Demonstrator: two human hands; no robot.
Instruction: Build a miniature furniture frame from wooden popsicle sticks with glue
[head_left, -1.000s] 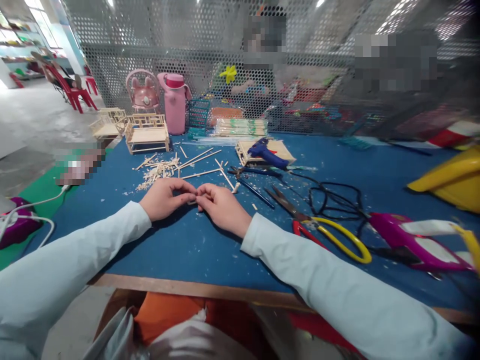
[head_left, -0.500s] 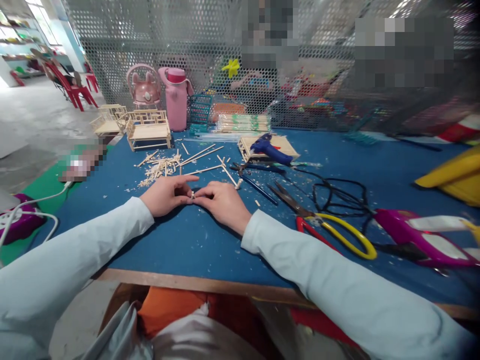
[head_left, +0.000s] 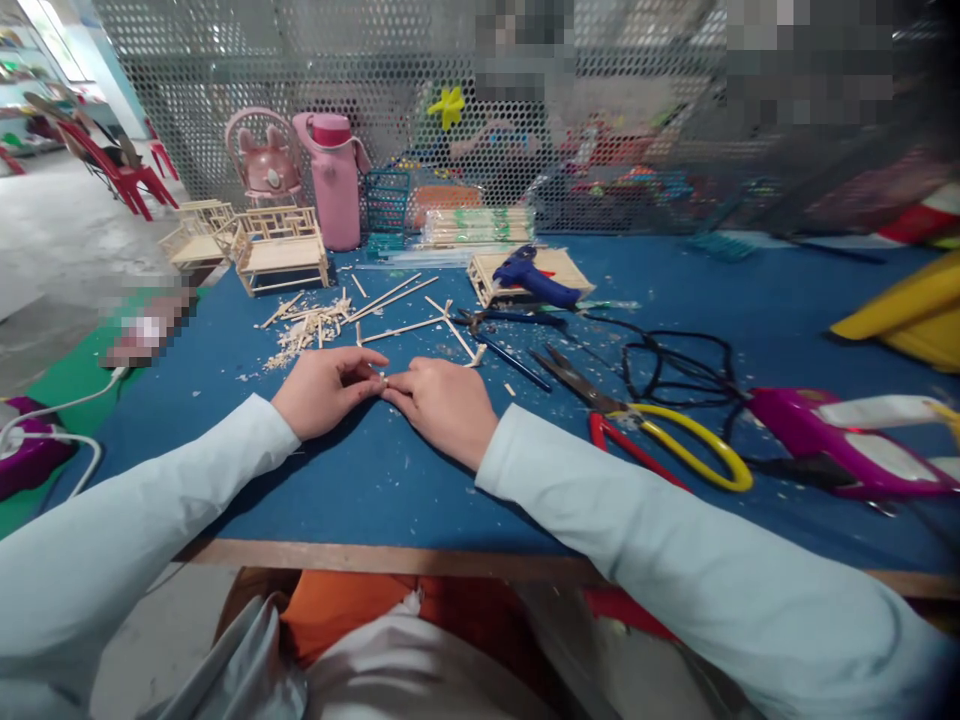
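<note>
Over the blue tabletop (head_left: pixel 352 490), my left hand (head_left: pixel 316 395) and my right hand (head_left: pixel 450 405) meet fingertip to fingertip. Pinched between them are small pale wooden stick pieces (head_left: pixel 383 380), mostly covered by the fingers. How the pieces join cannot be made out. Just beyond my fingers lies an open frame of thin wooden sticks (head_left: pixel 405 329) with short end pieces. Behind my left hand is a pile of stick offcuts (head_left: pixel 311 328). Dark-blue-handled pliers (head_left: pixel 517 366) lie past my right hand, and scissors (head_left: pixel 694 440) with red and yellow handles lie to its right.
A blue glue gun (head_left: pixel 536 280) rests on a small wooden stick piece of furniture (head_left: pixel 480 280). Miniature stick benches (head_left: pixel 281 256) and a pink bottle (head_left: pixel 337 195) stand at the back left, before a perforated metal screen (head_left: pixel 600 130). A black cord (head_left: pixel 675 340) coils at right.
My head view has shifted slightly, so the scene sits a little higher and further left. My hands stay together; the right fingers now lie a little flatter over the small pieces.
</note>
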